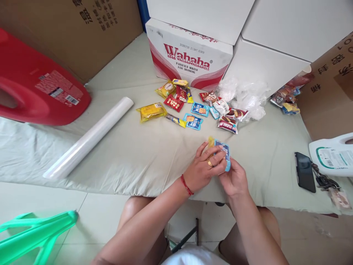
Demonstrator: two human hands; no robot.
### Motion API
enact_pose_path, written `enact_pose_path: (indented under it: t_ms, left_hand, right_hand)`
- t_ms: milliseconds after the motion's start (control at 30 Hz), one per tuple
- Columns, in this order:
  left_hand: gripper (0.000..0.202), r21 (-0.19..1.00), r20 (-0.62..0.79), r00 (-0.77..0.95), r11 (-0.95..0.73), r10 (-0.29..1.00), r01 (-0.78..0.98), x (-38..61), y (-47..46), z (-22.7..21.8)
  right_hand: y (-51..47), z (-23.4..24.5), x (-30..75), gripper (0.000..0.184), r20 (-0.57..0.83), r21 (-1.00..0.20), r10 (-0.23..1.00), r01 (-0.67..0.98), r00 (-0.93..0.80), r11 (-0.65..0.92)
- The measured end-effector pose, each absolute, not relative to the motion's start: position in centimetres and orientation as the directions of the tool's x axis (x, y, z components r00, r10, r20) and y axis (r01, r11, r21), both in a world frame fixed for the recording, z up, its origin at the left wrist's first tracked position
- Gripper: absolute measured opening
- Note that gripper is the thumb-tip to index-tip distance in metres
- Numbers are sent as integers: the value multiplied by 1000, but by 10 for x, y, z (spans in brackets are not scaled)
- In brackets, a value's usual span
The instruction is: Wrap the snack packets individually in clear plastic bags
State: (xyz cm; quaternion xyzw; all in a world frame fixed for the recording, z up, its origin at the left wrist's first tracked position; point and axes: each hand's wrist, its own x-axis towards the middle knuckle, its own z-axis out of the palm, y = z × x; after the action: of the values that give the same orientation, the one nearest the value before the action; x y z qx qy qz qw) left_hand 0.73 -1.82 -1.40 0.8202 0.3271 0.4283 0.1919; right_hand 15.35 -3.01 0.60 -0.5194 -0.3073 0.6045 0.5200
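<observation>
Just above the cloth near the front edge, a blue snack packet is between my two hands. My left hand, with a gold ring and a red bracelet, lays its curled fingers across the packet's front. My right hand pinches its lower right edge, the thumb partly hidden. A yellow wrapped snack shows beside the blue packet at my left fingertips; the rest of it is covered. Beyond my hands lie two more blue packets, one nearer and one farther, plus dark red cake packets.
Red snack packets and a yellow packet lie left of centre. Crumpled clear bags sit behind right. A plastic film roll, red jug, Wahaha carton, phone and white bottle surround the workspace.
</observation>
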Motion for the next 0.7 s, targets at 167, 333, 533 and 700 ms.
enact_pose_path:
  t_ms: [167, 333, 533, 700]
  left_hand:
    - [44, 733, 510, 436, -640, 741, 231, 11, -19, -12]
    - [26, 973, 190, 48, -182, 981, -139, 6, -12, -4]
    - [59, 799, -216, 224, 304, 950, -518, 13, 1, -5]
    - [57, 866, -185, 289, 294, 939, -403, 18, 0, -4]
  right_hand:
    - [-31, 15, 163, 42, -319, -909, 946, -300, 48, -291]
    - [-29, 14, 161, 42, -197, -969, 967, -183, 162, -166]
    - [-25, 10, 158, 46, -234, -965, 962, -155, 143, -211]
    - [-32, 10, 173, 43, -281, -953, 947, -161, 159, -256]
